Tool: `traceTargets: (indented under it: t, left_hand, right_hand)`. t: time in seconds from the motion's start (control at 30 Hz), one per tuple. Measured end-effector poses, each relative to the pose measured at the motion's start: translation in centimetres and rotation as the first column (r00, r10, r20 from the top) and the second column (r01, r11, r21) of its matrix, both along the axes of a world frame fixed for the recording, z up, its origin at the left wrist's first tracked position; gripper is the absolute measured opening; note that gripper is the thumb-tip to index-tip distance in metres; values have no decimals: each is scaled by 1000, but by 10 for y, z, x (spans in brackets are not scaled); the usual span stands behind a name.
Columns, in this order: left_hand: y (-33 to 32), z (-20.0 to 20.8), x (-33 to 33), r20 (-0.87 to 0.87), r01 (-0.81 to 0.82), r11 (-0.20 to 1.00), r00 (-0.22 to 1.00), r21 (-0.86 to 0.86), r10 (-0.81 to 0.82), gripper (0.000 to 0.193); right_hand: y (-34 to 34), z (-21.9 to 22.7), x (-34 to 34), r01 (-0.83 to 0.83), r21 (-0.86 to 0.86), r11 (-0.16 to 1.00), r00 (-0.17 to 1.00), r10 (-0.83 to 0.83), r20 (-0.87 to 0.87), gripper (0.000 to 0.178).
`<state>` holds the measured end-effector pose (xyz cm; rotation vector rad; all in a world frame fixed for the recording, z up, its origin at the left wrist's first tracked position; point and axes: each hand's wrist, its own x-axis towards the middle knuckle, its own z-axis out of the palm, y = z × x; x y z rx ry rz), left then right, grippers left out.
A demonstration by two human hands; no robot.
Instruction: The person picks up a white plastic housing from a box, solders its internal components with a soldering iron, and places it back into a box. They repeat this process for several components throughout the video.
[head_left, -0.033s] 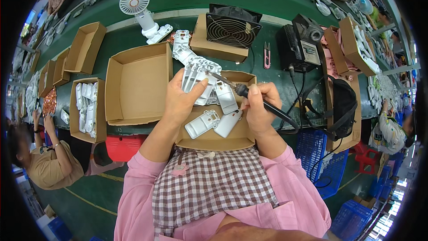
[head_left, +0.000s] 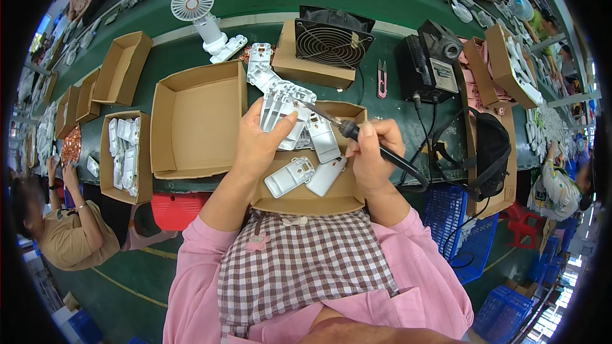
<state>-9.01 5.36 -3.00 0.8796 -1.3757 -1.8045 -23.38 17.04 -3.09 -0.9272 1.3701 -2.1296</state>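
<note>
Between the thumb and fingers of my left hand (head_left: pixel 255 140) are white plastic housings (head_left: pixel 278 114), bunched together; how many lie in the grip is unclear. My right hand (head_left: pixel 377 156) is wrapped round the black handle of a soldering iron (head_left: pixel 350 130). The iron's metal shaft slants up and left, its tip beside the housing near my left thumb; whether it touches cannot be told. Below both hands sits a shallow cardboard box (head_left: pixel 306 206). Inside it lie a white housing (head_left: pixel 289 177) with its inner side up and a smooth white shell (head_left: pixel 327 176).
A larger cardboard box (head_left: pixel 199 118) stands left, beside a small box of white parts (head_left: pixel 145 172). Ahead are a white fan (head_left: pixel 192 1), a black fan (head_left: pixel 333 37), pink snips (head_left: pixel 382 80) and a black soldering station (head_left: pixel 428 64). A black bag (head_left: pixel 493 150) hangs right.
My right hand has shifted slightly right with the soldering iron, drawing its tip a little away from my left thumb. My left hand looks nearly still.
</note>
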Motion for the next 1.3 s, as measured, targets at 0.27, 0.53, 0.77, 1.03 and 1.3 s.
traceTargets:
  t: [0.27,0.53,0.77,1.03,1.3]
  left_hand:
    - [0,-8,-2,54,58,993,997,-104,-53,49]
    - [0,-12,-1,20,12,999,1000,-37,-11,28]
    - [2,-12,-2,65,-70,975,994,-212,85,14]
    - [3,-8,-4,67,-121,976,989,-179,135,14]
    - [2,-8,-2,97,-101,981,988,-167,118,15]
  right_hand:
    - [3,-4,-3,24,-145,989,999,-29,-33,14]
    - [3,-4,-2,-29,-91,995,992,17,-127,15]
    - [1,-5,0,-43,-60,997,994,37,-102,12]
    - [1,-5,-4,-48,42,998,974,56,-219,14]
    - [-1,-3,1,-47,39,998,995,50,-91,13]
